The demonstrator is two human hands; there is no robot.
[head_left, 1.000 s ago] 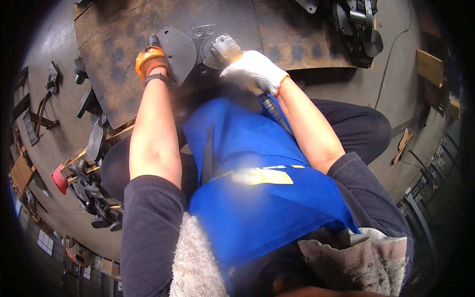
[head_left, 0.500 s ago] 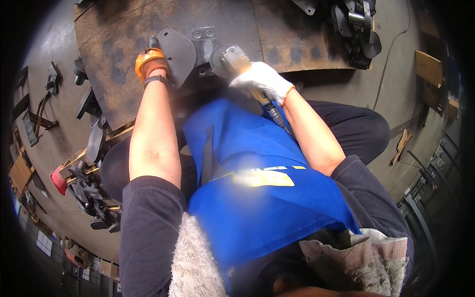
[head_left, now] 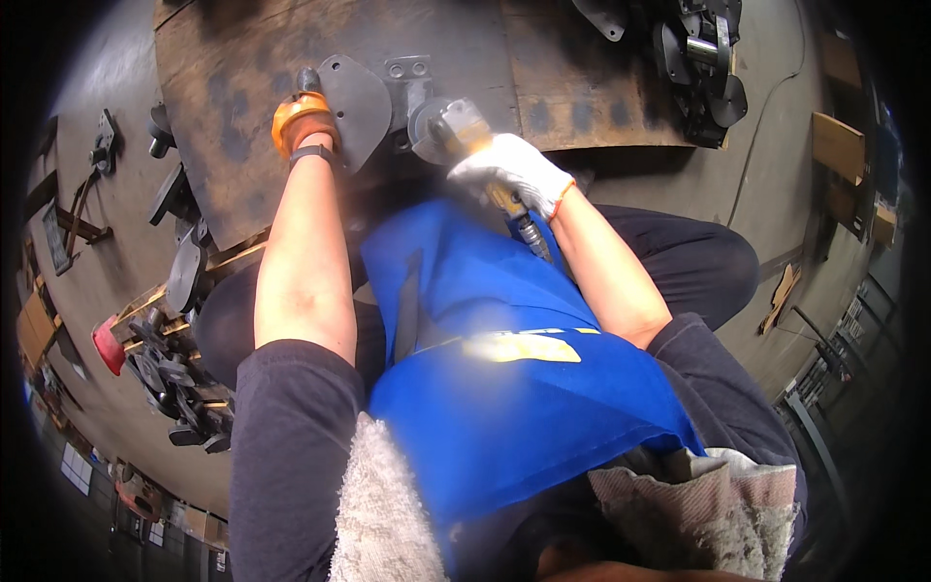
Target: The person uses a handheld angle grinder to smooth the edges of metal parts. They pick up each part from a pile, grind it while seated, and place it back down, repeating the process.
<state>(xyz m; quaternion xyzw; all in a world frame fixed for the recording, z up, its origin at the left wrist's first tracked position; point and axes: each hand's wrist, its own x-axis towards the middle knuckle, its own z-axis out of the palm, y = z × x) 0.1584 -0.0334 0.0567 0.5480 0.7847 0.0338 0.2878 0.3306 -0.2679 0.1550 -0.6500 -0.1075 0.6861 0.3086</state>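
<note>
My left hand [head_left: 305,124], in an orange glove with a dark band at the wrist, is closed on the left edge of a dark, rounded metal plate [head_left: 360,109]. A dark rounded tip shows above the glove; whether it is a finger or part of the metal I cannot tell. My right hand [head_left: 514,173], in a white knit glove, wraps round a yellow-bodied angle grinder [head_left: 504,199]. Its disc [head_left: 433,128] lies over a flat metal bracket [head_left: 408,68] with two holes, just right of the plate. Whether the disc touches metal is unclear.
A stained wooden tabletop [head_left: 233,126] lies under the work. Dark metal parts [head_left: 706,73] are stacked at its right end. More metal parts [head_left: 175,378] sit low on the left, beside a red object [head_left: 109,345]. A cable [head_left: 752,145] crosses the floor at right.
The grinder has shifted slightly toward me and to the left relative to the bracket. My left hand keeps its grip on the plate. The whole view has moved a little.
</note>
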